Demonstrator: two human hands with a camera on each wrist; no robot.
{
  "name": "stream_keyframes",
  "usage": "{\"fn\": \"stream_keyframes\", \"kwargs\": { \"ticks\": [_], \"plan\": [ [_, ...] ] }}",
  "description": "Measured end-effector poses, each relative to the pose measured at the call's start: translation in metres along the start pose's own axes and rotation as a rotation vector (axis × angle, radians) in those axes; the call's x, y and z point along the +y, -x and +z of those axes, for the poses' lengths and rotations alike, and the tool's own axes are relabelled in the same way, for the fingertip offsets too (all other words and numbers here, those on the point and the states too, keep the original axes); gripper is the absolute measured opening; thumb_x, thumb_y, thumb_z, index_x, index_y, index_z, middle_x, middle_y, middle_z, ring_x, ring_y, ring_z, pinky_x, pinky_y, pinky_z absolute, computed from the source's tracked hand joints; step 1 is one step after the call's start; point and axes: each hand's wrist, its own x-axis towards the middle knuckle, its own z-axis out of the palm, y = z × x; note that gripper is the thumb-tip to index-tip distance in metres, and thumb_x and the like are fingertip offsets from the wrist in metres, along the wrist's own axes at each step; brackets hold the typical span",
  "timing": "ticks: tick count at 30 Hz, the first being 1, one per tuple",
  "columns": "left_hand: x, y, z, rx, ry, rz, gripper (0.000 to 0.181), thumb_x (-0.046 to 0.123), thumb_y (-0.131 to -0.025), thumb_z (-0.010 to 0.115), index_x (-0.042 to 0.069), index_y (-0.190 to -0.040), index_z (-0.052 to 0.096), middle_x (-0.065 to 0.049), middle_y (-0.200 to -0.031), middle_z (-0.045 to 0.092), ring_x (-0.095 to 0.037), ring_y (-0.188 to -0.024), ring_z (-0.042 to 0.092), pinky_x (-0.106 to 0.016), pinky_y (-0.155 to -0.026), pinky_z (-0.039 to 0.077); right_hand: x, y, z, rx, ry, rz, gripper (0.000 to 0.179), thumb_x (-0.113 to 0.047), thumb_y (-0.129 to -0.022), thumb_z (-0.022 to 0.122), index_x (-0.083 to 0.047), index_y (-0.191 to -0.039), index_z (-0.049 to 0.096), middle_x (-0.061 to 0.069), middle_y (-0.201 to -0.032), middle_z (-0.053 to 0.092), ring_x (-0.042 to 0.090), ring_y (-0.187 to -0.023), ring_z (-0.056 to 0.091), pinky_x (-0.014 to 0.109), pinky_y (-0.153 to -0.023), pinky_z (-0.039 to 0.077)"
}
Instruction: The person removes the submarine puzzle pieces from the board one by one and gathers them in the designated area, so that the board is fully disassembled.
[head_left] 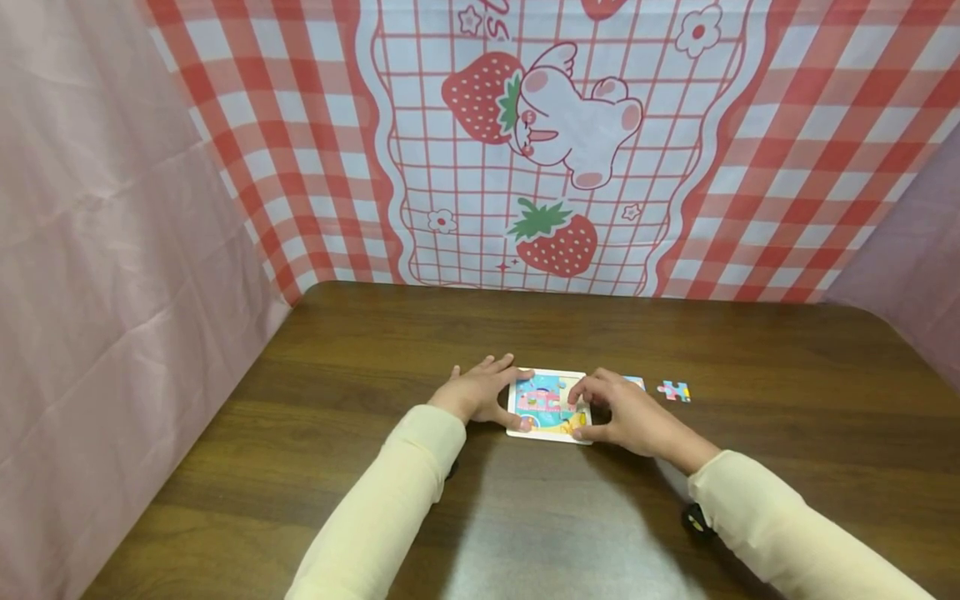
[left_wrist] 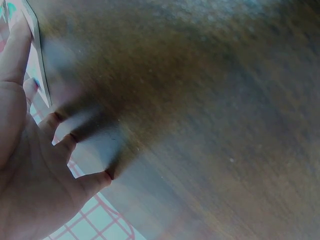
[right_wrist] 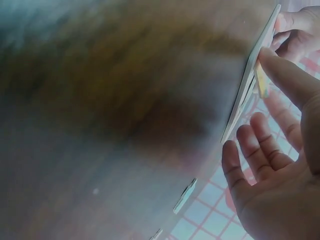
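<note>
A small jigsaw puzzle in a white-rimmed tray (head_left: 555, 437) lies flat on the table, its picture pink, blue and yellow. My left hand (head_left: 477, 393) rests at the tray's left side with fingers spread, thumb and index finger touching the tray. Over the right side of the tray is my right hand (head_left: 633, 415). In the right wrist view, its thumb and index finger pinch a yellowish puzzle piece (right_wrist: 261, 81), tilted up from the tray; the other fingers are loosely bent. In the head view that piece is partly hidden by the fingers.
Right of the tray lies a loose puzzle piece (head_left: 676, 391). Another piece (head_left: 636, 382) shows partly behind the right hand. The brown wooden table (head_left: 360, 350) ends at a red-checked strawberry cloth (head_left: 555, 250). A pink curtain (head_left: 112, 250) hangs at the left.
</note>
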Motion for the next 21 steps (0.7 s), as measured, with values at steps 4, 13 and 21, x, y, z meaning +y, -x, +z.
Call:
{"fn": "stream_keyframes", "kwargs": {
  "ticks": [4,13,21],
  "plan": [
    [0.0006,-0.0002,-0.0004,-0.006,-0.002,-0.001,0.085,0.053,-0.087,0.076,0.038,-0.159,0.034,0.004,-0.171,0.012,-0.021,-0.157,0.007,-0.061,-0.122,0.005,0.0003,0.0017,-0.0028,0.002,0.041,0.000,0.031,-0.025,-0.081,0.087,-0.013,-0.103,0.069,-0.001,-0.094,0.057,0.017,-0.086,0.056,0.037,-0.074,0.049],
    [0.0006,0.0006,-0.0010,-0.014,-0.014,-0.001,0.085,0.053,-0.088,0.075,0.038,-0.160,0.033,0.005,-0.171,0.011,-0.021,-0.157,0.006,-0.061,-0.122,0.005,0.0020,0.0003,-0.0068,0.024,0.050,0.043,0.031,-0.024,-0.081,0.087,-0.010,-0.102,0.070,-0.002,-0.089,0.056,0.015,-0.083,0.054,0.036,-0.073,0.048],
    [0.0005,0.0010,-0.0007,-0.008,-0.007,0.003,0.085,0.053,-0.088,0.075,0.038,-0.159,0.033,0.004,-0.171,0.011,-0.022,-0.157,0.006,-0.061,-0.122,0.005,-0.0021,-0.0017,-0.0081,-0.033,0.076,0.086,0.028,-0.033,-0.076,0.090,-0.018,-0.089,0.071,-0.003,-0.088,0.057,0.013,-0.081,0.055,0.036,-0.072,0.048]
  ]
}}
